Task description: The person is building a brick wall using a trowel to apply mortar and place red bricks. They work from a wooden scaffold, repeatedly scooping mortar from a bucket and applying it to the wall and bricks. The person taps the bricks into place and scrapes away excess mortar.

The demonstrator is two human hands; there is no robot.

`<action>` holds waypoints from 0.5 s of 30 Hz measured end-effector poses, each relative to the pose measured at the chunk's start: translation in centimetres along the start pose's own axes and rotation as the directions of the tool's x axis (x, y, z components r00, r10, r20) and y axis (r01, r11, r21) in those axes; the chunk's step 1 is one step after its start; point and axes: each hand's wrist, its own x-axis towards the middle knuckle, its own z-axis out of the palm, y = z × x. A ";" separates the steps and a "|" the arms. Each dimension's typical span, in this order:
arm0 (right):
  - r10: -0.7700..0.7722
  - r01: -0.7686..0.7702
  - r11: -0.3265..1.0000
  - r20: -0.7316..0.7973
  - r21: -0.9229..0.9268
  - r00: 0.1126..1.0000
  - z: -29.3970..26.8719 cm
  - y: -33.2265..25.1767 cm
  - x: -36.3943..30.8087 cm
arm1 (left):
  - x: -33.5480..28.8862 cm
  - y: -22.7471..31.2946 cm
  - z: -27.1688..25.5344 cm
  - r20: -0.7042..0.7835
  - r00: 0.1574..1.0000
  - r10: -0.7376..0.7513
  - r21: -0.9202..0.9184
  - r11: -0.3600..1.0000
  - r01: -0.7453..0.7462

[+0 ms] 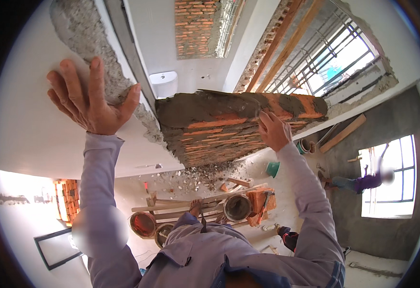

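My left hand (92,98) lies spread against the white wall (32,115), its fingers and thumb reaching over the rough broken plaster edge (87,33). In front of me rises a partly built brick wall (224,144) of orange bricks with grey joints. Wet grey mortar (186,108) coats the left part of its top, while orange brick shows through further right. My right hand (273,130) is closed at the top course, gripping what looks like a trowel (241,98). Its thin dark blade lies along the mortar; the handle is mostly hidden by my fingers.
Below me are planks (171,202), a mortar bucket (237,208), a reddish bucket (142,224) and a brick stack (260,204). Rubble (210,175) litters the floor by the wall. Another person (359,182) stands by a window at right. A white basin (163,84) is beyond the wall.
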 end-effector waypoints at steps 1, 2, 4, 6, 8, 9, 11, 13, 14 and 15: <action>0.028 -0.028 1.000 -0.025 -0.010 0.999 -0.3 -0.4 -0.6 | -0.2 0.1 0.0 0.001 1.000 -0.005 0.000 1.000 0.005; 0.060 -0.061 0.998 -0.052 -0.020 0.997 -0.9 -0.8 -1.2 | -0.2 0.1 0.0 0.004 1.000 -0.015 -0.006 1.000 0.015; 0.194 -0.197 0.980 0.168 0.003 0.967 -3.1 -1.5 -1.9 | -0.5 0.0 -0.3 0.010 1.000 -0.020 0.001 1.000 0.020; 0.267 -0.293 0.956 0.328 0.031 0.906 -6.0 -2.0 -1.1 | -0.5 0.0 -0.2 0.002 1.000 -0.023 0.002 1.000 0.023; 0.272 -0.350 0.931 0.452 0.099 0.849 -8.7 -2.7 -0.1 | -0.4 0.2 -0.1 0.004 1.000 -0.018 0.008 1.000 0.018; 0.213 -0.212 0.976 0.366 -0.044 0.906 -9.5 -3.2 1.3 | -0.5 0.1 0.1 0.000 1.000 -0.017 0.015 1.000 0.017; 0.036 0.051 0.936 0.239 -0.349 0.970 -10.0 -4.1 4.9 | -0.7 -0.1 -0.2 0.006 1.000 -0.015 0.032 0.999 0.014; -0.008 0.162 0.887 0.336 -0.433 0.942 -8.9 -5.4 7.6 | -0.7 -0.1 -0.2 0.005 0.999 -0.034 0.029 0.999 0.033; -0.023 0.217 0.857 0.386 -0.468 0.922 -8.2 -6.2 8.4 | -0.7 0.1 -0.1 0.006 0.999 -0.042 0.027 0.999 0.041; -0.072 0.289 0.825 0.418 -0.485 0.906 -7.0 -7.3 8.8 | -0.7 0.4 0.1 -0.001 0.998 -0.069 -0.003 0.998 0.069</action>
